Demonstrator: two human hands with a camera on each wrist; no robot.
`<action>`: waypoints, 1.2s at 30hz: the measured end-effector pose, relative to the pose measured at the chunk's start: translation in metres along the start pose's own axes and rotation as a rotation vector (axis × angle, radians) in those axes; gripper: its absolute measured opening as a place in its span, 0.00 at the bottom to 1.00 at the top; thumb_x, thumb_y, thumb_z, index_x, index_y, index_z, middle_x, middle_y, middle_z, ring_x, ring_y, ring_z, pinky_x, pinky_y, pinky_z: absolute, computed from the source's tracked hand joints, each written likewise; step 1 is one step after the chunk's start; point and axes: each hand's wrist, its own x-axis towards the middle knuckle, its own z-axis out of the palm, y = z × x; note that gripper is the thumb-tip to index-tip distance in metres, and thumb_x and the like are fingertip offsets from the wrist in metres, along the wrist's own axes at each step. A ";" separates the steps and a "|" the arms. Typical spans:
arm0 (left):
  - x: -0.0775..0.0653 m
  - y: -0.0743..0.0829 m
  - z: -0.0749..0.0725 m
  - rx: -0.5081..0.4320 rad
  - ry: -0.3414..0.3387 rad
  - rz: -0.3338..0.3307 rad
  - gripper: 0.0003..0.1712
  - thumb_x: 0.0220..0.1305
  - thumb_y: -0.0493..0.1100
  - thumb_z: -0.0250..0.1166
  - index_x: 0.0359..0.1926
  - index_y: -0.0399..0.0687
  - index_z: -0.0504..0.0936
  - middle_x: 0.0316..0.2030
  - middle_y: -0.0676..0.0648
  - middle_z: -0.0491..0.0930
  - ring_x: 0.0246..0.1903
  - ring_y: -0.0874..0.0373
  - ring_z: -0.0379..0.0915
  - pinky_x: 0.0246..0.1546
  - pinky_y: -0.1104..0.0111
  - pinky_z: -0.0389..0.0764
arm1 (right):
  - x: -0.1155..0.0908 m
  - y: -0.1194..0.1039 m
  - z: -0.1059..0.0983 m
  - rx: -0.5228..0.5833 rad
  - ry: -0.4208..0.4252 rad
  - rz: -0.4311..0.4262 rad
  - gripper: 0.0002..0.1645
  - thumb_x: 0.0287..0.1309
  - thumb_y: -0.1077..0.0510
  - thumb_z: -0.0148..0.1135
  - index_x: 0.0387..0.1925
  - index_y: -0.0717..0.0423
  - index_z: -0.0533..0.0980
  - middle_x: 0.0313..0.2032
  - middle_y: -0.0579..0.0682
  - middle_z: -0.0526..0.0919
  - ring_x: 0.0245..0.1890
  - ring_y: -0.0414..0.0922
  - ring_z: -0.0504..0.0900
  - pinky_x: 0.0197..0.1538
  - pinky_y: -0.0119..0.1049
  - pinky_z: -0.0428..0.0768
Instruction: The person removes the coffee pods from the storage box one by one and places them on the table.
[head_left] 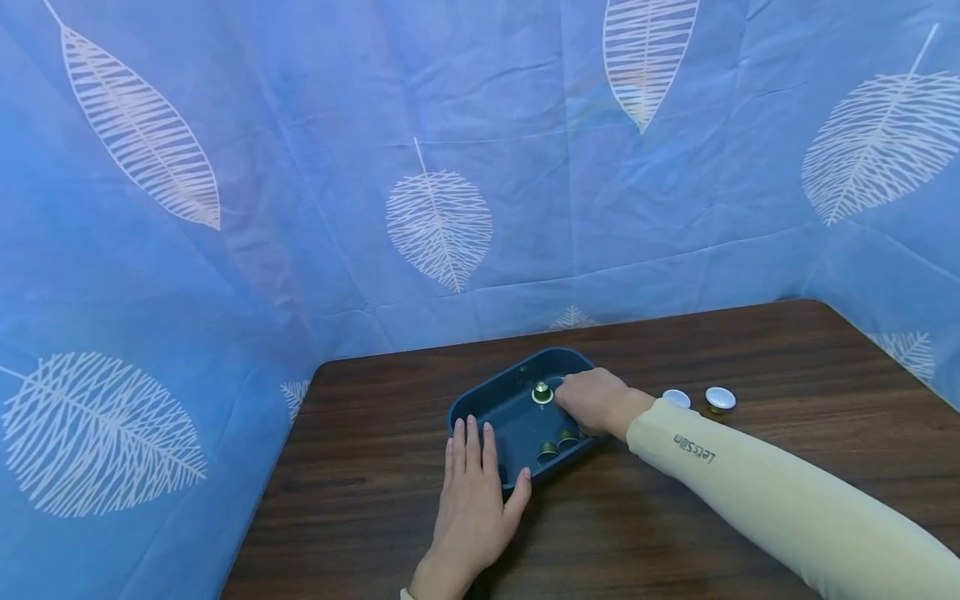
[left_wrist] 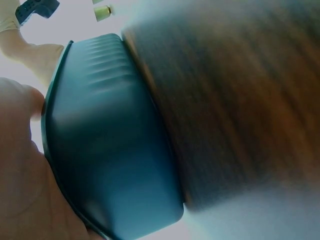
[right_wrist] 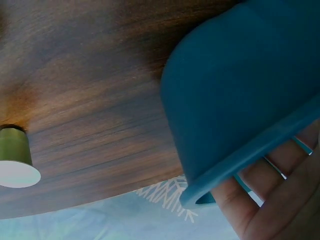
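A dark blue tray (head_left: 517,417) sits on the wooden table, with its outer wall (left_wrist: 110,140) large in the left wrist view. My left hand (head_left: 472,508) rests at its near left rim, fingers straight and thumb spread to the side. Over the right rim reaches my right hand (head_left: 596,400), its fingers (right_wrist: 232,200) passing inside; the fingertips are hidden, and I cannot tell whether they hold anything. Inside, one green coffee capsule (head_left: 542,393) stands near the right hand. Two other green capsules (head_left: 548,451) are by the near wall.
To the right of the tray, two coffee capsules (head_left: 720,399) stand on the table (head_left: 810,375) with their white lids up. One green capsule (right_wrist: 15,155) shows at the left of the right wrist view. A blue leaf-patterned cloth (head_left: 315,208) hangs behind the table.
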 end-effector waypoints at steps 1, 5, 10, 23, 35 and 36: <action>0.000 0.000 0.000 0.002 0.001 -0.001 0.50 0.79 0.71 0.50 0.84 0.41 0.59 0.86 0.35 0.48 0.88 0.38 0.38 0.85 0.40 0.51 | 0.000 0.000 0.000 -0.003 -0.003 0.004 0.07 0.63 0.60 0.78 0.43 0.53 0.89 0.31 0.49 0.87 0.29 0.42 0.80 0.47 0.46 0.92; 0.000 0.001 0.000 0.006 0.004 -0.003 0.50 0.78 0.71 0.51 0.84 0.41 0.59 0.86 0.35 0.49 0.87 0.38 0.38 0.85 0.40 0.52 | -0.001 -0.001 -0.001 -0.003 -0.012 0.011 0.08 0.63 0.59 0.78 0.44 0.53 0.89 0.32 0.49 0.88 0.30 0.42 0.81 0.48 0.46 0.92; 0.000 0.002 0.000 0.009 0.001 -0.002 0.50 0.78 0.71 0.51 0.84 0.41 0.59 0.86 0.35 0.49 0.88 0.38 0.38 0.85 0.40 0.51 | -0.003 0.000 0.000 0.012 -0.007 0.012 0.09 0.62 0.59 0.78 0.44 0.53 0.89 0.33 0.49 0.89 0.30 0.42 0.82 0.47 0.46 0.92; -0.001 0.003 0.001 -0.006 0.007 -0.008 0.50 0.78 0.71 0.51 0.84 0.40 0.60 0.86 0.35 0.50 0.87 0.37 0.39 0.84 0.39 0.52 | -0.005 0.001 0.002 0.050 0.005 0.022 0.06 0.63 0.60 0.77 0.42 0.52 0.88 0.33 0.48 0.88 0.32 0.42 0.83 0.49 0.46 0.91; -0.004 0.004 0.001 -0.015 -0.008 -0.036 0.51 0.77 0.71 0.53 0.83 0.39 0.61 0.86 0.35 0.50 0.87 0.36 0.39 0.84 0.38 0.50 | -0.008 -0.003 0.006 0.043 0.041 0.049 0.10 0.61 0.57 0.80 0.44 0.52 0.89 0.34 0.48 0.89 0.33 0.42 0.83 0.51 0.46 0.91; -0.004 0.005 0.001 -0.009 -0.013 -0.037 0.51 0.77 0.72 0.52 0.83 0.39 0.61 0.86 0.35 0.50 0.87 0.36 0.39 0.84 0.38 0.50 | -0.009 -0.003 0.006 0.044 0.040 0.053 0.10 0.61 0.57 0.80 0.44 0.52 0.89 0.34 0.48 0.89 0.33 0.42 0.83 0.51 0.46 0.91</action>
